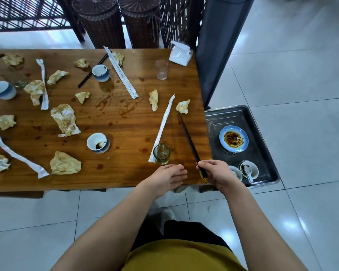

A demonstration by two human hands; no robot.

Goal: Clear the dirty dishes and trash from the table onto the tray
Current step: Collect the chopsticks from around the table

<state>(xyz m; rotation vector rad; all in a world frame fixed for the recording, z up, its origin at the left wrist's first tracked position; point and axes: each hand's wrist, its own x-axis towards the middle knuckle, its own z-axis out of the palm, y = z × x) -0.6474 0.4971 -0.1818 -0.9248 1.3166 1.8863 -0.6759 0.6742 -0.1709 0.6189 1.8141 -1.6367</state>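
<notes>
Right grip (215,173): pinches the near end of the chopsticks (188,137) over the table's near right corner.
Left grip (168,177): fingers straight and loosely spread, holding nothing, at the near edge just beside the glass (161,154). I cannot tell whether it touches the wood.
Chopsticks: dark pair, slanting away from the right grip across the table (125,122). The far tips are near a crumpled napkin (183,107).
Tray (243,118): metal, beside the table's right end and lower than its top.
Done: a sauce-stained plate (233,139) and two small bowls (249,170), one with a spoon, sit on the tray.
Step in hand: by the look of it, the chopsticks are on their way to the tray.
Dishes left: the glass with a little liquid, a ribbed glass (161,69) at the far side, and three cups (97,142), one of them stained. A second pair of chopsticks (92,70) lies beside the far cup.
Trash left: many stained napkins across the table and four long paper wrappers (162,126), the nearest touching the glass.
Other: a tissue pack (180,53) at the far right corner; sauce spots on the wood.
Progress: early, I judge. A few pieces are on the tray, and most dishes and all visible trash are on the table.
</notes>
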